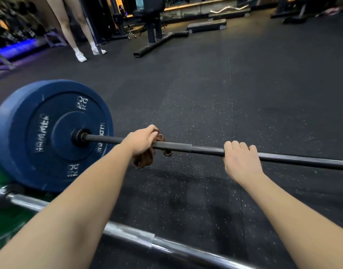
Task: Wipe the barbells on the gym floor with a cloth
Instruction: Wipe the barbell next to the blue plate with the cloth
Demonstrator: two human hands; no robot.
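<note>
Across a dark, speckled gym floor (263, 94), a black barbell (302, 162) lay from nine o'clock to three o'clock through the middle of the view. At its nine o'clock end a blue bumper plate (40, 133) marked 20 KG stood on edge on the floor. The person's left hand (141, 141), just to the three o'clock side of that plate, had its fingers curled over the top of the shaft and gripped a brown cloth (143, 160) bunched around the bar. Folds of the cloth hung below the hand and poked out beside it. The right hand (241, 162) sat farther toward three o'clock on the same bar, well apart from the left, its fingers wrapped over the ribbed part of the shaft and holding bare metal. Both bare forearms reached in from six o'clock.

Nearer the camera, a chrome barbell (166, 243) lay on the floor, passing under the left forearm from eight o'clock toward five o'clock, with a blurred green shape (3, 216) at its eight o'clock end. At eleven o'clock, another person's bare legs (69, 26) in white shoes (81, 56) stood on the floor. A black bench frame (157, 35) stood at twelve o'clock, a low step platform (206, 26) at one o'clock, and a blurred dumbbell rack (11, 32) at ten o'clock.
</note>
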